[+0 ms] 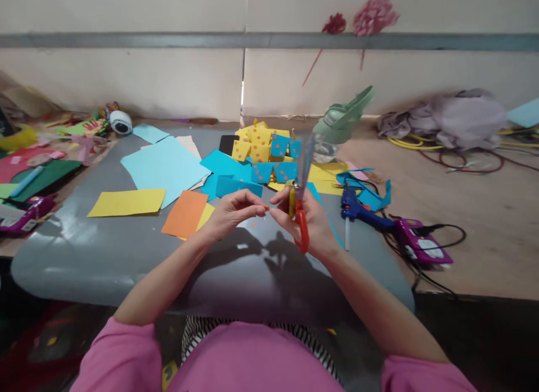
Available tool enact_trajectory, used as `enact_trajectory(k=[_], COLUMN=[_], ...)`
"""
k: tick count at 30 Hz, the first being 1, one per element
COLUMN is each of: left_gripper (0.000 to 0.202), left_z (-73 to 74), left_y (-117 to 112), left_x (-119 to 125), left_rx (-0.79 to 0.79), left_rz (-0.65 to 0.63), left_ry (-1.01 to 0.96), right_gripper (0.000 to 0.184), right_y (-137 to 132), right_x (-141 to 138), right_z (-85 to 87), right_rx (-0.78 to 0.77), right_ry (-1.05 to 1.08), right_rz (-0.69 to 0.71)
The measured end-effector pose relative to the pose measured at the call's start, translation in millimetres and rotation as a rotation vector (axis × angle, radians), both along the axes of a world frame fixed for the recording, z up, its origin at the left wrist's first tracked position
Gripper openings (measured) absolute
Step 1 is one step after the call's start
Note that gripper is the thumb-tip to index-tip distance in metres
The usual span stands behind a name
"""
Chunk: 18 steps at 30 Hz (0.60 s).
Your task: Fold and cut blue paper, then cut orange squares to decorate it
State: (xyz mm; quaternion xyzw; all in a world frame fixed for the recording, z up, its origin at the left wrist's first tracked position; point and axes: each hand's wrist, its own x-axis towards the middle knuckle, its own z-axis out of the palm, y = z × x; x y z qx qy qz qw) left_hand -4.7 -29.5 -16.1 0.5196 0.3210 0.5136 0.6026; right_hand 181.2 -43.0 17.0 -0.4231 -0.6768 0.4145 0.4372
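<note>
My left hand (236, 211) pinches a tiny orange piece (266, 208) between thumb and fingertips, above the grey work surface. Facing it, my right hand (314, 220) has a pair of scissors (301, 212) hooked on it, red and yellow handles in the hand and blades pointing up. The right thumb and fingertip come close to the orange piece; whether they touch it I cannot tell. Just beyond the hands stand folded yellow pieces (260, 150) and blue pieces (273, 172), both with orange dots. An orange sheet (185, 213) lies left of my left hand.
Light blue sheets (164, 167) and a yellow sheet (126, 203) lie at the left. A blue glue gun (366, 212) with cables and a purple box (421, 243) are at the right. A green bottle (341, 122) stands behind. A grey cloth (463, 119) lies far right.
</note>
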Motion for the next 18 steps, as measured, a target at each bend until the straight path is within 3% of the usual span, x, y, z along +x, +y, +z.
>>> enact_trajectory(k=[7, 18], left_gripper=[0.018, 0.017], left_z=[-0.2, -0.3], left_y=[-1, -4], left_x=[0, 4], left_rx=[0.064, 0.056], left_rz=[-0.016, -0.034], left_ry=[0.201, 0.233], right_gripper=[0.034, 0.036], right_y=[7, 9], right_x=[5, 9], right_z=[-8.6, -11.9], right_rx=[-0.012, -0.082], right_ry=[-0.087, -0.153], right_rz=[0.009, 0.085])
